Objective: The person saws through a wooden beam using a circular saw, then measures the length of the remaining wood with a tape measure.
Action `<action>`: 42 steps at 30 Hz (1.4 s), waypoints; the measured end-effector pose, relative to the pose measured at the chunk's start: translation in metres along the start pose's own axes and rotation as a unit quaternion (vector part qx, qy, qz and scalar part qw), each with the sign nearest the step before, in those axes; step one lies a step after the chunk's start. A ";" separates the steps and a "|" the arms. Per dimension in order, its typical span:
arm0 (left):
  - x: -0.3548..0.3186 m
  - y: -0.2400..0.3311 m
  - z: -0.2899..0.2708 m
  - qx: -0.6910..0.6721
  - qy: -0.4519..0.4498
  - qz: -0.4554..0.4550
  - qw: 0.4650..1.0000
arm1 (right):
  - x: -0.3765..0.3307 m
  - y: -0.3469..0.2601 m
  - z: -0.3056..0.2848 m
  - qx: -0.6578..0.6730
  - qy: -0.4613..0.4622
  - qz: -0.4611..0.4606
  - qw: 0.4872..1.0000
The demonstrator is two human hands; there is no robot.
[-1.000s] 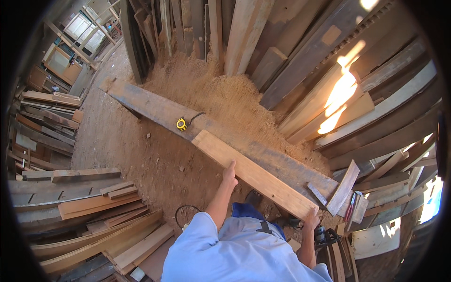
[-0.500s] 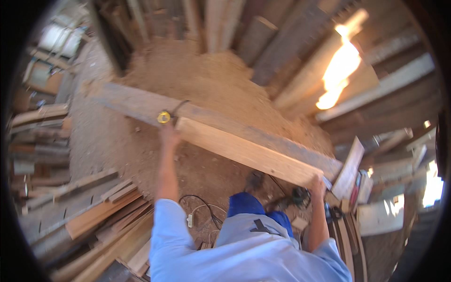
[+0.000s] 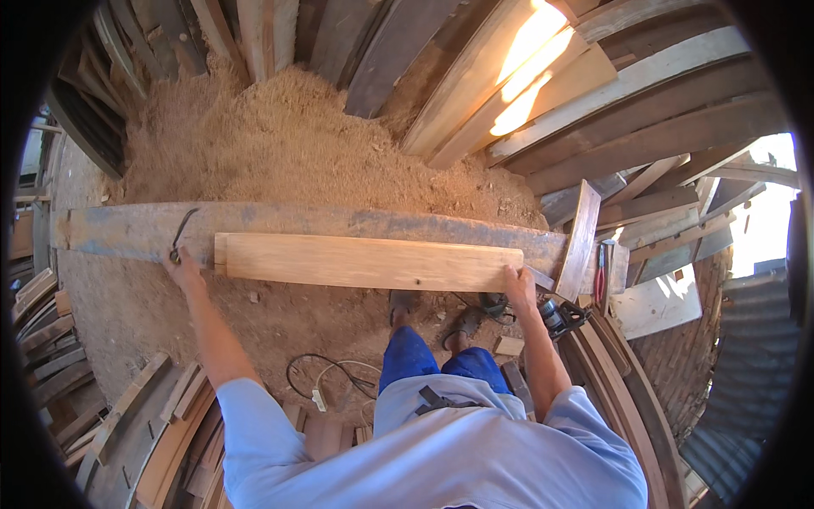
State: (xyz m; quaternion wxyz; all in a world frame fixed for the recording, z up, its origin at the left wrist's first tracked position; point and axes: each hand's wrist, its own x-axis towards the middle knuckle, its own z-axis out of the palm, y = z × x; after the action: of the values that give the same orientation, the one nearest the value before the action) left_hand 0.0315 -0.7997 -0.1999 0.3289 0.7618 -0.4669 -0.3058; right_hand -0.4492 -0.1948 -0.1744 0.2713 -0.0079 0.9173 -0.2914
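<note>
Across the bottom of the yard spreads a dirt floor (image 3: 102,314), with a broad heap of sawdust (image 3: 254,161) on the far side. Old planks (image 3: 407,51) lean in a row behind the heap, and more boards (image 3: 174,450) are piled at the lower left. A long, worn timber surface (image 3: 381,222) runs from left to right through the middle, in front of the person, who wears a pale blue shirt (image 3: 407,467). Along its near side lies a pale board (image 3: 365,263), overlapping the surface, with a small dark knot near its right part. A short, slightly curved plank (image 3: 580,242) stands tilted near the right end. Below it is a dark tool with a metallic body (image 3: 553,317), while a black cable (image 3: 292,382) loops on the floor near the feet. The right hand (image 3: 520,287) has its fingers closed on the right end of the pale board. Beyond the board's left end, the left hand (image 3: 182,270) has its fingers bent at a tape measure (image 3: 175,254), mostly hidden; how tightly they close cannot be told. A black strap (image 3: 181,225) curves from it over the surface.
</note>
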 end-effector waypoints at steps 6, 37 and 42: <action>-0.149 0.096 -0.062 -0.234 -0.115 0.033 0.965 | -0.015 -0.067 0.016 -0.129 -0.077 -0.124 0.981; -0.512 0.038 0.056 -0.239 -0.601 -0.238 0.725 | -0.123 -0.114 0.011 -0.165 -0.218 -0.363 0.891; -0.474 0.019 0.049 -0.153 -0.652 -0.222 0.708 | -0.126 -0.125 0.006 -0.104 -0.285 -0.353 0.885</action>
State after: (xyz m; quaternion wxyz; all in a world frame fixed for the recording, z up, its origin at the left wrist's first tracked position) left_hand -0.1948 -0.3845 -0.1396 -0.0227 0.3936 -0.3289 -0.8581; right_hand -0.3568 -0.2803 -0.0495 0.3977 -0.4423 0.7620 -0.2559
